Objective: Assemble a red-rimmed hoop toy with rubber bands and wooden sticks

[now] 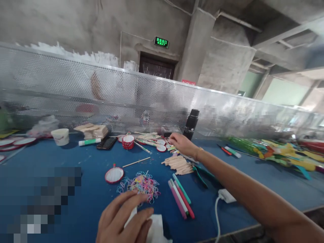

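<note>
My left hand (124, 216) is at the near edge of the table, its fingers curled over a white paper-like piece (155, 227) partly hidden beneath them. Just beyond those fingers lies a heap of colourful small rubber bands (144, 184). My right hand (182, 144) reaches far across, fingers bent down and together at a cluster of small items before a black bottle (191, 123); what it grips is hidden. Below that wrist are wooden craft sticks (178, 164). Several felt-tip pens (181, 199) lie between my arms. A round red-rimmed white disc (114, 175) sits left of the bands.
A perforated metal screen (113, 98) borders the blue table's far side. Along it stand a white paper cup (60, 136), a dark phone (106, 143) and a red-rimmed small container (128, 142). A white plug with cable (227, 195) lies under my right forearm. Colourful strips (280, 153) are far right.
</note>
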Action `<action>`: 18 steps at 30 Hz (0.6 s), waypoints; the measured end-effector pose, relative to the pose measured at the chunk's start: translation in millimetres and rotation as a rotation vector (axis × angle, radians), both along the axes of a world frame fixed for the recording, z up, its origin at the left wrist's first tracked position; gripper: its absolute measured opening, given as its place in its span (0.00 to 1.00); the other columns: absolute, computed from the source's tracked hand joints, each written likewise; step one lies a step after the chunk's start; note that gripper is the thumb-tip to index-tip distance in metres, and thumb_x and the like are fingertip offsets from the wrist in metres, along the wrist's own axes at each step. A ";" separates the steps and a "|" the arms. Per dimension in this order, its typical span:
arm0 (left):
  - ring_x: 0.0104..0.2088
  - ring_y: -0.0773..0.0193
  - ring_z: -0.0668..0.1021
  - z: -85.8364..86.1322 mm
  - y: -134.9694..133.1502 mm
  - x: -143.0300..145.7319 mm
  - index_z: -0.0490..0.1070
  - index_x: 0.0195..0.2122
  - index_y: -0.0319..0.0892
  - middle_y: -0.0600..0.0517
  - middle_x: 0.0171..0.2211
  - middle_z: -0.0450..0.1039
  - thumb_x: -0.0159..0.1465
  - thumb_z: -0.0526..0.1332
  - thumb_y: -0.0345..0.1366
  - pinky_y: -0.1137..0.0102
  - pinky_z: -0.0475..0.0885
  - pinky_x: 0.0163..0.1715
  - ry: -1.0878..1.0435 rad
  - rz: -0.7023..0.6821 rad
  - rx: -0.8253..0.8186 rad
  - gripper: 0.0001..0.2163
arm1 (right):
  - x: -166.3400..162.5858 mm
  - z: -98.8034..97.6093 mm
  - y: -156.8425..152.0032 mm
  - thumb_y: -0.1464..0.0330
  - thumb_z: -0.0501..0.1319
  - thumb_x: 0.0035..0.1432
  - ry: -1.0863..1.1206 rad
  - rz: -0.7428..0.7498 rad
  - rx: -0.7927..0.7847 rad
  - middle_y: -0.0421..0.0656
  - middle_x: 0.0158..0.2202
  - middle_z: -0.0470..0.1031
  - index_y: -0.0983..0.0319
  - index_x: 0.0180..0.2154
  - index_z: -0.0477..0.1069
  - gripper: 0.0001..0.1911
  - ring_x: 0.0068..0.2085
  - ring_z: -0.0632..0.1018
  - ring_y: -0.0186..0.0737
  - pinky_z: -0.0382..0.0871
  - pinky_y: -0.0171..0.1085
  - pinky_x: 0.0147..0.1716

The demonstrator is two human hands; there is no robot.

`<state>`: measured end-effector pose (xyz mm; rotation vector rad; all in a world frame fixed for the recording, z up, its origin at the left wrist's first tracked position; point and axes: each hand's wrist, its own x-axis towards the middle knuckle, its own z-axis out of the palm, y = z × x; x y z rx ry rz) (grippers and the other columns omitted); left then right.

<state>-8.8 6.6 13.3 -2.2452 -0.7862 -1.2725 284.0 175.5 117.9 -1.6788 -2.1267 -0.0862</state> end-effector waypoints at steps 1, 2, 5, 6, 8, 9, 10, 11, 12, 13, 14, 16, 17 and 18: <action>0.49 0.57 0.79 9.4 -4.2 0.3 0.78 0.45 0.51 0.53 0.46 0.82 0.63 0.64 0.32 0.64 0.75 0.46 -0.036 0.019 -0.036 0.10 | -9.5 -7.2 -28.2 0.65 0.53 0.69 0.060 0.158 0.025 0.41 0.37 0.77 0.61 0.39 0.72 0.11 0.38 0.74 0.36 0.64 0.33 0.39; 0.49 0.56 0.79 17.9 -8.1 2.0 0.78 0.45 0.49 0.51 0.46 0.81 0.65 0.63 0.33 0.61 0.74 0.48 -0.099 0.042 -0.075 0.09 | -19.1 -15.8 -56.6 0.65 0.53 0.69 0.117 0.288 0.032 0.41 0.35 0.76 0.61 0.37 0.71 0.11 0.36 0.74 0.36 0.63 0.34 0.38; 0.48 0.57 0.78 33.3 -16.2 12.3 0.78 0.44 0.47 0.50 0.46 0.80 0.67 0.63 0.36 0.58 0.71 0.53 -0.194 0.064 -0.225 0.07 | -47.7 -43.2 -132.4 0.64 0.55 0.69 0.276 0.433 0.015 0.40 0.32 0.74 0.59 0.34 0.69 0.10 0.34 0.73 0.37 0.62 0.35 0.36; 0.48 0.57 0.78 34.4 -17.7 15.9 0.78 0.45 0.46 0.50 0.46 0.80 0.67 0.63 0.37 0.58 0.71 0.52 -0.191 0.054 -0.275 0.07 | -56.6 -51.9 -151.6 0.64 0.55 0.69 0.339 0.436 0.001 0.39 0.31 0.73 0.59 0.34 0.68 0.10 0.33 0.72 0.37 0.61 0.35 0.36; 0.46 0.58 0.78 32.4 -20.6 20.6 0.79 0.44 0.46 0.50 0.43 0.81 0.67 0.63 0.39 0.60 0.72 0.50 -0.181 0.025 -0.356 0.08 | -72.3 -67.8 -178.8 0.63 0.55 0.69 0.475 0.423 -0.016 0.39 0.31 0.71 0.58 0.33 0.67 0.11 0.33 0.71 0.37 0.61 0.35 0.35; 0.44 0.59 0.78 30.2 -22.5 21.5 0.80 0.41 0.46 0.50 0.42 0.81 0.68 0.63 0.38 0.61 0.72 0.49 -0.169 0.007 -0.401 0.07 | -78.8 -75.2 -187.3 0.63 0.55 0.69 0.543 0.411 -0.025 0.39 0.31 0.71 0.58 0.33 0.67 0.11 0.33 0.71 0.36 0.61 0.35 0.35; 0.43 0.59 0.78 27.9 -24.8 21.6 0.80 0.39 0.46 0.51 0.40 0.81 0.68 0.63 0.38 0.62 0.72 0.48 -0.162 -0.005 -0.434 0.06 | -84.4 -82.1 -193.3 0.62 0.54 0.70 0.609 0.397 -0.031 0.39 0.31 0.71 0.58 0.33 0.66 0.11 0.33 0.71 0.36 0.61 0.35 0.35; 0.42 0.60 0.78 25.8 -27.5 20.9 0.80 0.38 0.46 0.51 0.39 0.81 0.68 0.62 0.38 0.62 0.72 0.47 -0.157 -0.012 -0.461 0.07 | -89.2 -88.4 -197.3 0.62 0.54 0.70 0.669 0.381 -0.035 0.39 0.31 0.70 0.58 0.33 0.66 0.12 0.33 0.70 0.36 0.62 0.35 0.35; 0.41 0.60 0.78 24.0 -30.6 19.8 0.80 0.37 0.46 0.51 0.38 0.81 0.69 0.62 0.37 0.63 0.72 0.45 -0.152 -0.016 -0.484 0.07 | -93.5 -94.1 -200.0 0.61 0.54 0.70 0.723 0.364 -0.037 0.39 0.30 0.70 0.58 0.32 0.66 0.13 0.33 0.70 0.36 0.62 0.35 0.35; 0.40 0.60 0.78 22.5 -33.7 18.6 0.80 0.37 0.46 0.51 0.37 0.81 0.69 0.61 0.37 0.63 0.72 0.44 -0.149 -0.016 -0.501 0.07 | -97.5 -99.1 -202.0 0.61 0.54 0.70 0.773 0.346 -0.038 0.38 0.30 0.69 0.58 0.32 0.65 0.14 0.33 0.69 0.36 0.61 0.36 0.35; 0.39 0.61 0.78 21.2 -36.9 17.4 0.80 0.37 0.46 0.51 0.36 0.81 0.69 0.61 0.36 0.64 0.72 0.42 -0.147 -0.016 -0.518 0.07 | -101.4 -103.5 -203.6 0.60 0.54 0.69 0.825 0.331 -0.039 0.38 0.29 0.68 0.58 0.31 0.65 0.15 0.32 0.69 0.36 0.61 0.36 0.34; 0.37 0.61 0.78 19.0 -42.4 15.8 0.79 0.37 0.45 0.52 0.34 0.81 0.69 0.60 0.35 0.65 0.72 0.40 -0.149 -0.025 -0.556 0.08 | -109.2 -110.1 -206.9 0.58 0.55 0.69 0.970 0.318 -0.066 0.38 0.27 0.65 0.58 0.29 0.64 0.17 0.30 0.67 0.36 0.60 0.36 0.32; 0.37 0.62 0.78 17.9 -44.4 15.4 0.79 0.37 0.45 0.52 0.34 0.80 0.69 0.60 0.34 0.65 0.72 0.39 -0.161 -0.031 -0.570 0.08 | -113.1 -112.3 -208.7 0.56 0.56 0.68 1.074 0.319 -0.099 0.37 0.26 0.64 0.58 0.28 0.64 0.18 0.30 0.66 0.35 0.60 0.35 0.31; 0.37 0.62 0.77 16.8 -45.7 15.2 0.79 0.37 0.45 0.52 0.34 0.80 0.69 0.60 0.34 0.66 0.72 0.39 -0.178 -0.037 -0.580 0.08 | -116.8 -113.7 -210.6 0.54 0.57 0.67 1.201 0.323 -0.146 0.37 0.25 0.63 0.58 0.28 0.63 0.19 0.29 0.65 0.35 0.60 0.35 0.31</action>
